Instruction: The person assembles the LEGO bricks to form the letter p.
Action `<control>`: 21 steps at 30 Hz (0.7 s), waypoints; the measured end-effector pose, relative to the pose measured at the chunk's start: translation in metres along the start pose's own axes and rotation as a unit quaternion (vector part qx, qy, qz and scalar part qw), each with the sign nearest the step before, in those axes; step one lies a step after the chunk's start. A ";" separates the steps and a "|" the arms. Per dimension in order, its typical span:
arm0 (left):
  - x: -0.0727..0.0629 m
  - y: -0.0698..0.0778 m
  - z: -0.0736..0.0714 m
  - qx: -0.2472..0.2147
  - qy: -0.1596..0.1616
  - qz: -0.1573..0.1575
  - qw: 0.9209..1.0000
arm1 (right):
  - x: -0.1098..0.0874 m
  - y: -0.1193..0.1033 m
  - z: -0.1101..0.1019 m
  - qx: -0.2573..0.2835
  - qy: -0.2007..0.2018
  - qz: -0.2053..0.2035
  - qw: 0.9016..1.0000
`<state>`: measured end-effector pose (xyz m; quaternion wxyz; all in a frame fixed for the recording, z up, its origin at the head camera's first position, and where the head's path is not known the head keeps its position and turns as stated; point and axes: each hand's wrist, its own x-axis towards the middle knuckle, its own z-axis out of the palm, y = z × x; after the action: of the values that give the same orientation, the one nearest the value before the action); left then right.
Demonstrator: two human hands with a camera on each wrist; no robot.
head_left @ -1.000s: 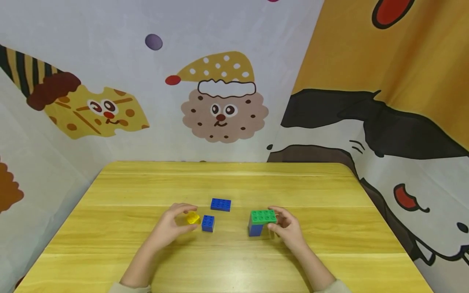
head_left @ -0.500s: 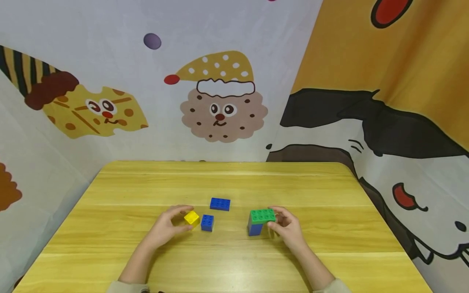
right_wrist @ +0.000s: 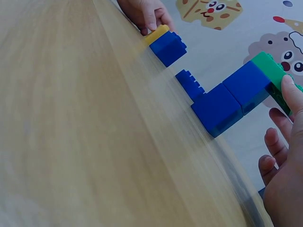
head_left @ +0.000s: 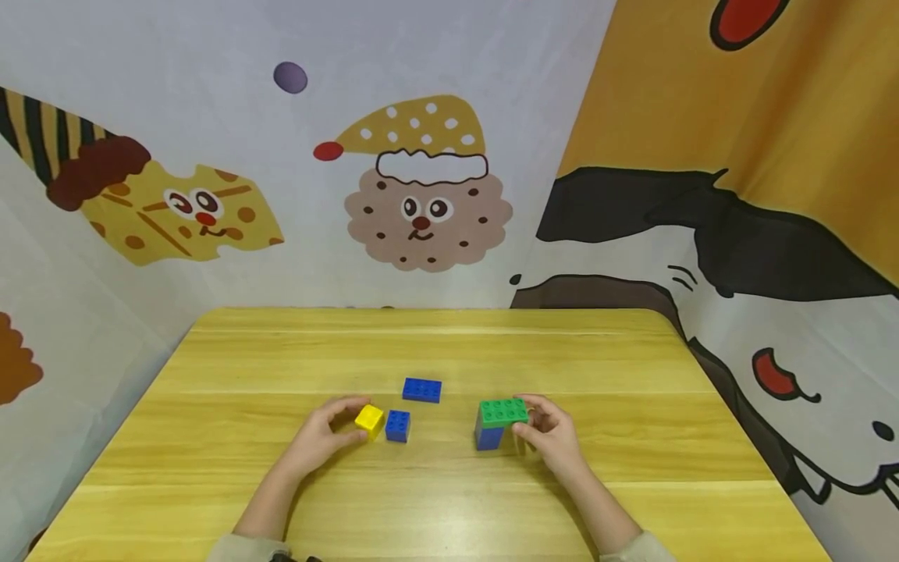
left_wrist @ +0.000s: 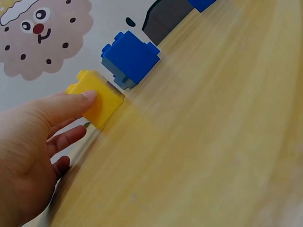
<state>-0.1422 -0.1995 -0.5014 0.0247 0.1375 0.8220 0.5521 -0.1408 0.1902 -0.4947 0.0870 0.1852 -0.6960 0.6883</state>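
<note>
My left hand (head_left: 319,437) pinches a yellow toy brick (head_left: 369,421) between thumb and fingers. In the left wrist view the brick (left_wrist: 102,101) sits at the tabletop, with the thumb across its near face. Just right of it stands a square blue brick (head_left: 397,426). My right hand (head_left: 555,437) grips the overhanging right end of a long green brick (head_left: 502,412), thumb on the near side. The green brick caps a tower of two stacked blue bricks (right_wrist: 218,111), seen best in the right wrist view. The tower stands upright on the table.
A long, flat blue brick (head_left: 422,390) lies on the wooden table (head_left: 449,499), behind and between the hands. Behind the table's far edge hangs a cloth (head_left: 281,156) printed with cartoon figures.
The yellow brick has turned in my left hand from a tilted pose to a more level one beside the square blue brick. My right hand and the tower have stayed put.
</note>
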 end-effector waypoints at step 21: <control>0.000 0.007 -0.001 0.028 0.070 0.002 0.997 | -0.001 -0.002 -0.001 0.008 -0.018 0.007 1.000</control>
<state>-0.1412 -0.1983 -0.4948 -0.0378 0.1004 0.8366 0.5372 -0.1394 0.1917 -0.4931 0.0683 0.1938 -0.6933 0.6908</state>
